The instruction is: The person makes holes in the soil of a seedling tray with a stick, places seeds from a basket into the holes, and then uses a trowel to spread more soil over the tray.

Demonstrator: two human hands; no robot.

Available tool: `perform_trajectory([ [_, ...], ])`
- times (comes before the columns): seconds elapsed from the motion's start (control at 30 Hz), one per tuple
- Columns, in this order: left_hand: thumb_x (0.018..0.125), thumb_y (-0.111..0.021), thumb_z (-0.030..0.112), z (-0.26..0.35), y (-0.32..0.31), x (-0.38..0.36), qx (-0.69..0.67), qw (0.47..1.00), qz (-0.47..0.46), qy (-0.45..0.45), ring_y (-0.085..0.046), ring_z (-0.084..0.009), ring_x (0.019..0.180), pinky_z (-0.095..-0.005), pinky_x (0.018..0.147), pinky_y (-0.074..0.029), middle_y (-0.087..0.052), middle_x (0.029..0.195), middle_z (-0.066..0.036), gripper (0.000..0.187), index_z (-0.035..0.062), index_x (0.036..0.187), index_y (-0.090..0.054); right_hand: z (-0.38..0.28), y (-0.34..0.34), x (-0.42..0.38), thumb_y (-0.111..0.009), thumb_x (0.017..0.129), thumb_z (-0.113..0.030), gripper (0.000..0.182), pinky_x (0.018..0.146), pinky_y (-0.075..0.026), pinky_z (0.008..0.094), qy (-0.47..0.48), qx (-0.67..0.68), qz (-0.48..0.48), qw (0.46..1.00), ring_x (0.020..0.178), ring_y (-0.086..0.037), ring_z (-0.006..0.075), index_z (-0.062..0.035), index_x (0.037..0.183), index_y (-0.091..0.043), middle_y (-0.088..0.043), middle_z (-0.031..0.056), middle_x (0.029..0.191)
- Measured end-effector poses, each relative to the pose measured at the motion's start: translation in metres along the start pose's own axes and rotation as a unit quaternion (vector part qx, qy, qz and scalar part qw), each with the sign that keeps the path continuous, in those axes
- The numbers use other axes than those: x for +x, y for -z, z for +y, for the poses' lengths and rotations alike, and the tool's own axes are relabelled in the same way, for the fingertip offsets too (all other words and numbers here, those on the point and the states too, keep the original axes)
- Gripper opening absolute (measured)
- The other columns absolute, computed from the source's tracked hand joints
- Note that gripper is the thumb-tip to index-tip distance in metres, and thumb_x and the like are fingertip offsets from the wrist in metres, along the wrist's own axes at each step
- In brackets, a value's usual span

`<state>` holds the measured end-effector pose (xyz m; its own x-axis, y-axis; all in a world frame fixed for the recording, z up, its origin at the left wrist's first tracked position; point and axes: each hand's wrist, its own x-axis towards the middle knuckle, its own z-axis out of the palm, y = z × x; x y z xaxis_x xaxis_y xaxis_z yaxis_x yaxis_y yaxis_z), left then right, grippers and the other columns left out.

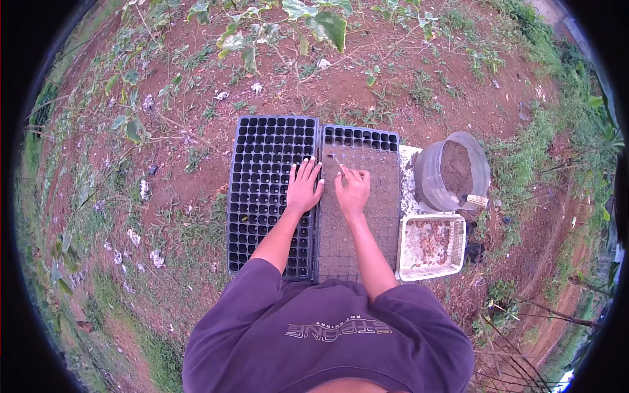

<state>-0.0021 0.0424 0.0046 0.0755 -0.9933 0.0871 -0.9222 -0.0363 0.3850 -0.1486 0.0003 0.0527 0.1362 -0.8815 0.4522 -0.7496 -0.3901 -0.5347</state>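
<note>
My left hand (303, 188) lies flat with its fingers stretched over a black seedling tray (262, 196), whose many small square cells show no soil. To its right, a second seedling tray (359, 216) is covered with brown soil, except for dark open cells along its far end. Above this soil, near the tray's far left corner, my right hand (353, 191) is closed on a small thin stick (337, 161). The stick's dark tip points away from me, at the soil surface; whether it touches cannot be made out.
Right of the trays, a clear plastic tub (429, 173) holds dark soil, with a pale labelled piece (477, 200) at its rim. Nearer me sits a cream plastic basket (403, 252) with small reddish-brown bits inside. Leafy plants (327, 29) overhang the far ground.
</note>
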Motion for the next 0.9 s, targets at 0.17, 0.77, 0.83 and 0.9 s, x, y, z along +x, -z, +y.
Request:
perform_trajectory([
  [0.17, 0.095, -0.048, 0.037, -0.001, -0.003, -0.001, 0.001, 1.000, -0.002, -0.001, -0.021, -0.0223, 0.147, -0.0475, 0.121, -0.010, -0.030, 0.156, -0.007, 0.057, 0.0141, 0.147, -0.038, 0.009, 0.012, -0.006, -0.070, 0.081, -0.011, 0.024, 0.086, -0.047, 0.0367, -0.058, 0.063, 0.014, 0.996, 0.093, -0.056, 0.0274, -0.0070, 0.104, -0.073, -0.070, 0.0062, 0.095],
  [0.77, 0.092, -0.056, 0.017, 0.100, -0.006, -0.070, -0.148, 0.989, 0.012, -0.017, -0.021, -0.0390, 0.145, -0.0520, 0.119, -0.016, -0.040, 0.148, -0.014, 0.046, 0.0108, 0.137, -0.049, 0.059, 0.096, -0.078, -0.073, 0.078, -0.011, 0.019, 0.086, -0.045, 0.0370, -0.113, 0.071, 0.065, 0.989, 0.093, -0.054, 0.0247, -0.0090, 0.097, -0.071, -0.069, 0.0042, 0.093],
  [0.83, 0.092, -0.056, 0.017, 0.125, -0.011, -0.082, -0.154, 0.988, 0.014, -0.020, -0.021, -0.0393, 0.145, -0.0525, 0.118, -0.017, -0.040, 0.148, -0.014, 0.045, 0.0105, 0.136, -0.050, 0.071, 0.112, -0.086, -0.073, 0.078, -0.011, 0.019, 0.086, -0.045, 0.0376, -0.116, 0.078, 0.069, 0.988, 0.093, -0.054, 0.0249, -0.0090, 0.096, -0.071, -0.069, 0.0044, 0.093],
  [0.9, 0.091, -0.056, 0.015, 0.148, -0.020, -0.089, -0.161, 0.986, 0.019, -0.035, -0.021, -0.0397, 0.145, -0.0532, 0.118, -0.018, -0.040, 0.148, -0.015, 0.044, 0.0105, 0.135, -0.051, 0.085, 0.130, -0.093, -0.073, 0.078, -0.010, 0.018, 0.086, -0.044, 0.0383, -0.089, 0.055, 0.076, 0.992, 0.093, -0.053, 0.0257, -0.0088, 0.095, -0.071, -0.068, 0.0046, 0.090],
])
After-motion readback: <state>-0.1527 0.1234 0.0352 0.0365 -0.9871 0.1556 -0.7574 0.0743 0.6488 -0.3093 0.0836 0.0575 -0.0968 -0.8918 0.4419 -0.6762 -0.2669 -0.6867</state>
